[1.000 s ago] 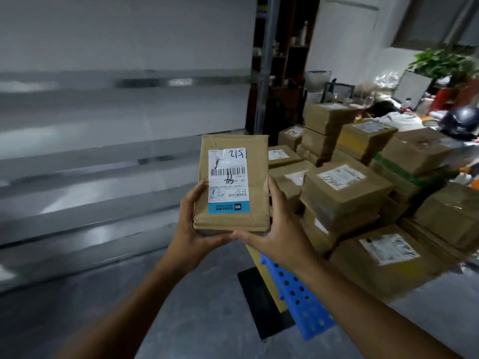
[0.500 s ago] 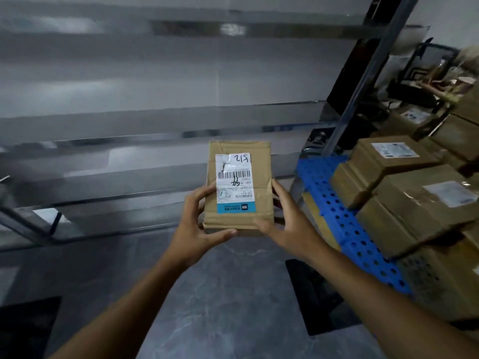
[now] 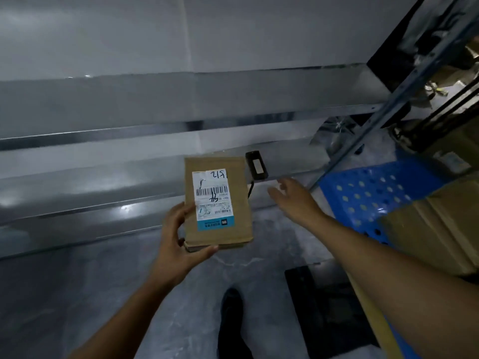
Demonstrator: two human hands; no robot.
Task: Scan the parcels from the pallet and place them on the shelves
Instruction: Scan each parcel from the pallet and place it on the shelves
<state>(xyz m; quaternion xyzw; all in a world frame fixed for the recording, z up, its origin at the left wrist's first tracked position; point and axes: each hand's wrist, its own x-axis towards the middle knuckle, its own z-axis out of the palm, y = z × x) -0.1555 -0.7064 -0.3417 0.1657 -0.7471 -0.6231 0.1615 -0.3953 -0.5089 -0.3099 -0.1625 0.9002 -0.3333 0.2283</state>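
Head view. We record the left hand (image 3: 177, 242) gripping the parcel (image 3: 217, 203) at its lower left corner, fingers curled on the left edge and thumb along the bottom edge. The parcel is held in the air in front of the shelf (image 3: 103, 177), with its label (image 3: 213, 200) facing us. The right hand (image 3: 295, 199) is spread wide and holds nothing. It sits just right of the parcel and just below the scanner (image 3: 256, 165); we cannot tell whether a fingertip touches it.

The parcel covers the scanner's left edge and part of a dark cable below it. The label's print is too small to read, and its handwritten marks are upside down. The parcel's underside is hidden. The shelf levels are smeared by blur, so their edges are hard to separate. The pallet (image 3: 375, 193), right of the right hand, is partly covered by a box (image 3: 435, 229), which the frame edge cuts.

Below the left hand lies a grey, veined floor (image 3: 129, 294), with one dark shoe (image 3: 232, 320) and a dark mat (image 3: 324, 307) under the right forearm. A slanted metal post (image 3: 383, 112) rises above the right hand. The room is dim.
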